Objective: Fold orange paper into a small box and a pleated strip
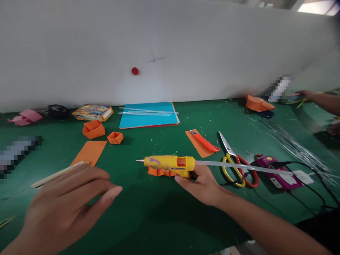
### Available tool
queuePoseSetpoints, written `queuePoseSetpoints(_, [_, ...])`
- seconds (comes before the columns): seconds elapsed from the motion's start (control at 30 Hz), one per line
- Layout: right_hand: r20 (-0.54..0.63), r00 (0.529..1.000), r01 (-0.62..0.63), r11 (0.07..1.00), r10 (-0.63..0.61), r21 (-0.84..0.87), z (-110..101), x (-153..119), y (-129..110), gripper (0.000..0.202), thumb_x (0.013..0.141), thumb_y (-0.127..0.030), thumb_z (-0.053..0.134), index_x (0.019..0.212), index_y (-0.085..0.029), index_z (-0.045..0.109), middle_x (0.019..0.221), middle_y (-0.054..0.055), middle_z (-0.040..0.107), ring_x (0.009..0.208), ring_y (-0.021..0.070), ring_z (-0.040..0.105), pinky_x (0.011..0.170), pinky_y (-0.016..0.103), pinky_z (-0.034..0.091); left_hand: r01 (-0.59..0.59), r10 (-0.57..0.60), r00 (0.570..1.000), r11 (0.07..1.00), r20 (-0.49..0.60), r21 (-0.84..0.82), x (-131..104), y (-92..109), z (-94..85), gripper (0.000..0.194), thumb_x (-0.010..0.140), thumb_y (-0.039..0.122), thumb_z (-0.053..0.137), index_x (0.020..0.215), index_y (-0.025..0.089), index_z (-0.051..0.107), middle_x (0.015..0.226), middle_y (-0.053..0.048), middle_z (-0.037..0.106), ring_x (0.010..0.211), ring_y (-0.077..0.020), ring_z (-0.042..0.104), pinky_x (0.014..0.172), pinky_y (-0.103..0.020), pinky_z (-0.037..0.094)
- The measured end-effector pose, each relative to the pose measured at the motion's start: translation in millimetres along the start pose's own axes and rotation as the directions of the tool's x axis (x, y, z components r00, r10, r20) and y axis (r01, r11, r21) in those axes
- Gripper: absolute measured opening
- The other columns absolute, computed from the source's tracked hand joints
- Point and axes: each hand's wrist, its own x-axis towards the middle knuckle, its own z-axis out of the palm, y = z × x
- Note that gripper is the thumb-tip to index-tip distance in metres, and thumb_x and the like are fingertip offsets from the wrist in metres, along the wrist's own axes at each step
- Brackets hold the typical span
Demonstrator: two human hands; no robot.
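Observation:
My right hand (203, 186) is wrapped round the handle of a yellow glue gun (170, 163), whose metal tip points left; a long clear glue stick (239, 166) runs out of its back. Partly hidden under the gun lies a folded orange paper piece (159, 172). At the lower left, my left hand (71, 198) hovers with thumb and fingers apart, holding nothing visible. Just beyond its fingers are a pale stick (60, 174) and a flat orange paper (91, 151). Two folded orange paper cups (94, 129) (115, 137) stand behind that paper.
Blue sheets (148, 118) bear clear sticks. An orange cutter (204, 141), scissors (233, 163) and a purple power adapter (277, 173) with black cables lie at the right. A patterned box (92, 112) is at the back left. Another person's hand (308, 95) shows at far right.

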Motion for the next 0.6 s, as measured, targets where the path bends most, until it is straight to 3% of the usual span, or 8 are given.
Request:
queuePoseSetpoints(0.07, [0.006,1.0,0.016,1.0,-0.016,0.014,0,-1,-2,0.021,0.084,-0.035,0.066,0.099,-0.02,0.067,0.082,0.002,0.06,0.066,0.0157,0.053,0.056,0.027,0.044,-0.069,0.069,0.998,0.997,0.004,0.046,19,15,8.8,0.007,0.094,0.025,0.064,0.097,0.026,0.07,0.084,0.004,0.071,0.074,-0.0098,0.065,0.068,-0.023,0.048])
queuePoseSetpoints(0.2, [0.028,1.0,-0.011,0.997,0.009,0.072,-2,-1,-6,0.022,0.083,-0.034,0.066,0.101,-0.021,0.066,0.077,0.001,0.058,0.063,0.0153,0.051,0.053,0.026,0.043,-0.129,0.133,0.991,0.977,-0.014,0.172,41,24,22.3,0.025,0.093,0.024,0.067,0.118,0.024,0.066,0.088,0.002,0.072,0.075,-0.0116,0.068,0.068,-0.024,0.049])
queuePoseSetpoints(0.37, [0.061,0.997,-0.039,0.998,0.036,0.053,-4,-1,-6,0.021,0.084,-0.036,0.065,0.098,-0.021,0.065,0.074,0.0,0.055,0.061,0.0144,0.049,0.052,0.025,0.039,-0.141,0.146,0.989,0.973,-0.014,0.185,43,21,29.6,0.024,0.094,0.023,0.064,0.118,0.027,0.067,0.085,0.003,0.072,0.072,-0.0121,0.067,0.066,-0.025,0.049])
queuePoseSetpoints(0.6, [0.065,0.997,-0.042,0.996,0.036,0.084,-3,-1,-6,0.022,0.083,-0.032,0.065,0.102,-0.021,0.063,0.071,-0.002,0.053,0.058,0.0135,0.048,0.05,0.024,0.039,-0.115,0.112,0.993,0.985,0.03,0.128,47,22,31.5,0.011,0.099,0.027,0.056,0.097,0.028,0.066,0.082,0.005,0.07,0.069,-0.0107,0.065,0.064,-0.026,0.046])
